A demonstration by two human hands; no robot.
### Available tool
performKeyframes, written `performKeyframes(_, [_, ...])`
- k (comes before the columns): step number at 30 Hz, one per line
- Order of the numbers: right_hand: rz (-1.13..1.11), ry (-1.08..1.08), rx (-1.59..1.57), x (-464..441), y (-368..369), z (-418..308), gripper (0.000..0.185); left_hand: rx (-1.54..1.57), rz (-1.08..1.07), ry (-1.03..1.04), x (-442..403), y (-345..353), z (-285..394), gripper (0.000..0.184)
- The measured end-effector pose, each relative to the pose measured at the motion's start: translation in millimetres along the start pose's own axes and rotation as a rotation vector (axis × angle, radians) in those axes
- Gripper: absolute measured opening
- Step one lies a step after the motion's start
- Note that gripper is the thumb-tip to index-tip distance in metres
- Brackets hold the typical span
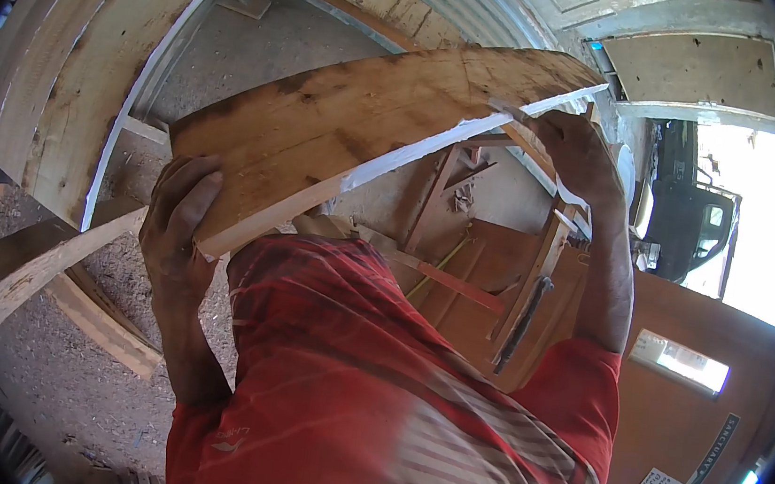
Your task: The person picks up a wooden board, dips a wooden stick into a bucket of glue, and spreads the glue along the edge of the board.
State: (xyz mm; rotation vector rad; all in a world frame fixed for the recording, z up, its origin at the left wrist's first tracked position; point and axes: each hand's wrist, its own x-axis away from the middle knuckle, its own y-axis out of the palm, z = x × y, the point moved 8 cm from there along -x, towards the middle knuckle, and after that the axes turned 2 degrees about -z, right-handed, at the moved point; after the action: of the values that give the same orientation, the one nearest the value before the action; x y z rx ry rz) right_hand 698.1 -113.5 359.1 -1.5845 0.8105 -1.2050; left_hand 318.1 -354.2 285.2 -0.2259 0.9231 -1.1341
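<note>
A curved wooden plank (325, 117) spans the space before my chest, dark patches on its broad face. White coating, wet or dried I cannot tell, covers much of its long edge (425, 151); the end near my left hand is bare wood. My left hand (181, 206) is wrapped around that near end. At the far part of the edge, my right hand (575, 148) is closed on a thin, flat spreader-like tool (507, 111), whose tip touches the white-coated edge. The tool's handle is hidden in my fingers.
Stacked curved planks (94, 69) with white-coated edges stand at the left. More curved wood pieces (101, 321) lie on the dusty floor. A brown panel (693, 388) bearing a paper note is at the right, and a vehicle (692, 217) shows through the doorway.
</note>
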Motion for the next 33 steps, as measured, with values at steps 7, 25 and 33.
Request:
performKeyframes(7, [0.025,-0.200,0.001,19.5,9.5,-36.5,0.025,-0.007,-0.002,0.053,-6.7,-2.5,0.1,0.052])
performKeyframes(25, [0.224,-0.260,-0.888,91.3,63.2,-184.8,0.039,0.206,0.033,-0.313,-1.9,0.7,-63.7,0.042])
performKeyframes(33, [0.416,-0.594,-0.760,89.4,85.0,-252.1,0.047,0.338,0.022,-0.477,0.9,2.8,-59.6,0.037])
